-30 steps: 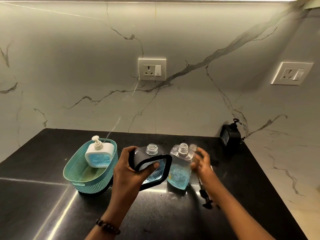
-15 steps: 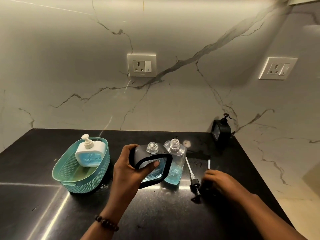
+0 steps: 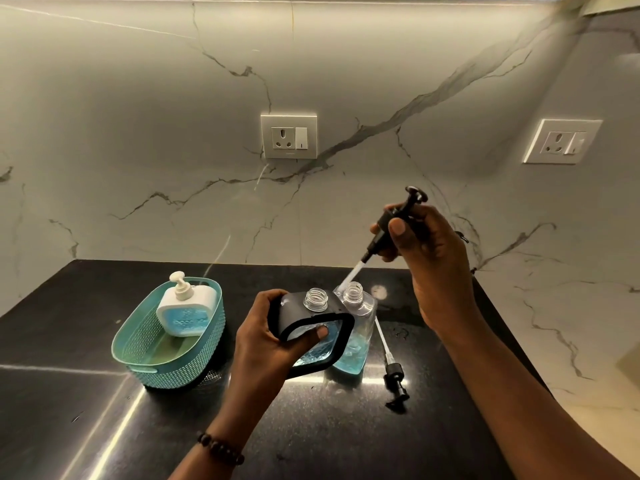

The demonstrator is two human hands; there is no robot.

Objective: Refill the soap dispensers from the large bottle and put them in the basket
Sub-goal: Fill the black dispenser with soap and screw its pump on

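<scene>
My left hand (image 3: 266, 344) grips a black-framed soap dispenser (image 3: 313, 327) with an uncapped neck and blue soap inside, tilted over the counter. Right behind it stands a clear bottle (image 3: 356, 327), also uncapped, with blue liquid low in it. My right hand (image 3: 433, 258) holds a black pump head (image 3: 394, 220) raised above both; its white tube points down towards the clear bottle's neck. A second black pump (image 3: 394, 379) lies on the counter to the right. A teal basket (image 3: 138, 344) at left holds a white dispenser (image 3: 185, 313) with blue soap.
The black counter (image 3: 104, 427) meets a marble wall at the back and on the right. Two wall sockets (image 3: 289, 136) (image 3: 561, 142) sit above. The counter's right edge runs close past my right forearm.
My right hand picked one pump head off the counter and lifted it above the bottles. The other pump stays lying on the counter. The black dispenser in my left hand has barely moved.
</scene>
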